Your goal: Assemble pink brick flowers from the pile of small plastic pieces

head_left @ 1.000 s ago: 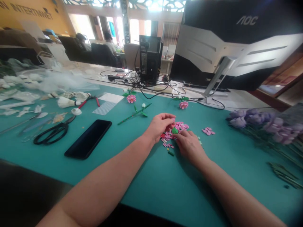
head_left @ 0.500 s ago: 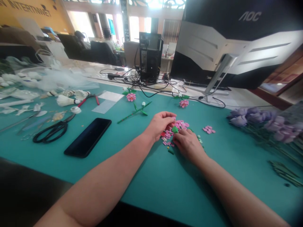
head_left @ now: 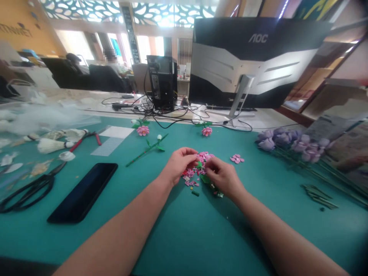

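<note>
Small pink, red and green toy building bricks lie in a loose pile (head_left: 204,156) on the green mat. My left hand (head_left: 179,165) hovers at the pile's left side, thumb and fingers pinched together. Whatever sits between its fingertips is too small to make out. On the right, my right hand (head_left: 224,177) has its fingers closed at the edge of the pile, above green leaf pieces (head_left: 205,179); its fingertips hide what they may hold. A dark green brick (head_left: 195,193) lies in front. Behind the hands is a green brick stem (head_left: 146,150) with a white bud.
Two pink brick flowers (head_left: 143,130) lie farther back; pink petal pieces (head_left: 237,158) are right. A phone (head_left: 83,193), black scissors (head_left: 31,190), red-handled pliers (head_left: 76,146) and shuttlecocks (head_left: 54,145) occupy the left. Purple flowers (head_left: 290,142) lie right, a monitor (head_left: 244,65) behind.
The head view has tilted up and turned right. My right hand has drawn slightly up off the pile, uncovering green leaf pieces below it. My left hand keeps its pinch over the pile.
</note>
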`<action>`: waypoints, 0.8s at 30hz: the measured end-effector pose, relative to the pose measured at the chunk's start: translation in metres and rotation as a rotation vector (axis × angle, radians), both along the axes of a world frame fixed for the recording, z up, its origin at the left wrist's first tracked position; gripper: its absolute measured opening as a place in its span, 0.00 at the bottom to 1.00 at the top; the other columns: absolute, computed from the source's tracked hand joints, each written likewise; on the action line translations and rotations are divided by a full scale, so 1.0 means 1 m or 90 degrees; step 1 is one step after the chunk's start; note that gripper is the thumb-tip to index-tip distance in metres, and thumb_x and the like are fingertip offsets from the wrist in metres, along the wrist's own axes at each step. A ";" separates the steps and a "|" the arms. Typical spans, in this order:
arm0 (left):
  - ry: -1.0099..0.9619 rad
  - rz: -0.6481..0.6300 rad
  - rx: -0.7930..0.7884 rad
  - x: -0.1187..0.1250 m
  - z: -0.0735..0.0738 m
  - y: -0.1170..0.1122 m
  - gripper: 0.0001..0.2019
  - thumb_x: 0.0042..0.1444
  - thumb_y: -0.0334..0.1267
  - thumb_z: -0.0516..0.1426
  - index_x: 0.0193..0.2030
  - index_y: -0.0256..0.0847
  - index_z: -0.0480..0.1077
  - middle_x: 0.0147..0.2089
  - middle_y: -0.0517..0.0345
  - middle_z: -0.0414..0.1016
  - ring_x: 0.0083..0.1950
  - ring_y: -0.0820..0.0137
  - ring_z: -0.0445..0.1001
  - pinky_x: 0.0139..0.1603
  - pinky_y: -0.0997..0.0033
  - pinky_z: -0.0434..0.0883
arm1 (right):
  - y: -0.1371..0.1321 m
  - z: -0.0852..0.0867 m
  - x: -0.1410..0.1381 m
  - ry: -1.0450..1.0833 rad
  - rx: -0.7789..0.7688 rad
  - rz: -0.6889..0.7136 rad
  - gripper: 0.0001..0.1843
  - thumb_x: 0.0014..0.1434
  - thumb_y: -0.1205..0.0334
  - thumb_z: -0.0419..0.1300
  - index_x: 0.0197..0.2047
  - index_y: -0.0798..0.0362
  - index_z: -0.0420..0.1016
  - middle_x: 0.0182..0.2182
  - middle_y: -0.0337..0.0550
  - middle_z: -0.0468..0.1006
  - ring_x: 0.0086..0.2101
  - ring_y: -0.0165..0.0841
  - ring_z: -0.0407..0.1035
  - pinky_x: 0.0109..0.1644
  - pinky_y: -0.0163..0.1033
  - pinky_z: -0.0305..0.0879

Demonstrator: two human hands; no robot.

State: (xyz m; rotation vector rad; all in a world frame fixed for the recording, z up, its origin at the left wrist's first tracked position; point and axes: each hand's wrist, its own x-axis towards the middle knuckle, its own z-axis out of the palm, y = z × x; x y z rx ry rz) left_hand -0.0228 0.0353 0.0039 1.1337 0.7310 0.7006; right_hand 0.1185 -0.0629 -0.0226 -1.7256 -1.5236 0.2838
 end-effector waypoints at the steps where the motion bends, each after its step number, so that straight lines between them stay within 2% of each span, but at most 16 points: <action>1: -0.002 -0.005 0.007 0.000 -0.001 0.000 0.05 0.51 0.29 0.61 0.35 0.34 0.70 0.30 0.57 0.75 0.28 0.77 0.74 0.34 0.76 0.72 | 0.000 0.001 0.002 0.089 -0.001 0.006 0.03 0.56 0.62 0.56 0.31 0.51 0.69 0.25 0.35 0.71 0.25 0.29 0.63 0.30 0.34 0.58; 4: -0.008 -0.026 0.029 0.001 -0.004 -0.002 0.08 0.50 0.29 0.62 0.38 0.34 0.71 0.31 0.57 0.76 0.30 0.76 0.75 0.38 0.74 0.73 | 0.002 0.002 0.008 0.280 0.018 0.023 0.07 0.53 0.58 0.60 0.31 0.52 0.69 0.24 0.35 0.70 0.24 0.28 0.62 0.27 0.34 0.59; 7: 0.001 -0.042 0.036 0.003 -0.006 -0.004 0.10 0.49 0.29 0.63 0.40 0.33 0.72 0.34 0.53 0.77 0.32 0.74 0.76 0.41 0.72 0.74 | 0.004 0.003 0.010 0.355 0.065 0.036 0.10 0.51 0.56 0.63 0.32 0.53 0.70 0.25 0.36 0.72 0.26 0.28 0.64 0.29 0.34 0.61; 10: 0.011 -0.042 0.038 0.005 -0.005 -0.007 0.10 0.48 0.29 0.63 0.39 0.32 0.73 0.36 0.50 0.78 0.34 0.72 0.77 0.44 0.71 0.74 | 0.003 0.003 0.010 0.372 0.083 0.049 0.12 0.50 0.55 0.64 0.34 0.53 0.72 0.28 0.39 0.75 0.29 0.30 0.67 0.32 0.36 0.65; 13: 0.013 -0.044 0.042 0.006 -0.004 -0.010 0.08 0.49 0.30 0.63 0.37 0.32 0.72 0.35 0.51 0.78 0.35 0.71 0.78 0.45 0.69 0.74 | 0.002 0.006 0.008 0.335 0.067 0.038 0.10 0.51 0.55 0.64 0.33 0.52 0.76 0.30 0.41 0.78 0.31 0.31 0.70 0.36 0.38 0.67; 18: 0.039 -0.043 0.089 0.006 -0.006 -0.013 0.08 0.47 0.33 0.64 0.35 0.33 0.73 0.32 0.54 0.77 0.33 0.73 0.76 0.40 0.72 0.73 | 0.000 0.009 0.004 0.322 0.096 0.023 0.10 0.51 0.54 0.65 0.33 0.51 0.78 0.33 0.42 0.80 0.36 0.34 0.72 0.42 0.41 0.68; 24: 0.048 -0.039 0.134 0.006 -0.009 -0.015 0.11 0.47 0.38 0.64 0.36 0.35 0.74 0.34 0.53 0.77 0.34 0.73 0.74 0.41 0.71 0.71 | 0.000 0.008 0.004 0.370 0.066 0.014 0.11 0.49 0.54 0.66 0.32 0.53 0.75 0.27 0.40 0.77 0.29 0.31 0.69 0.33 0.36 0.65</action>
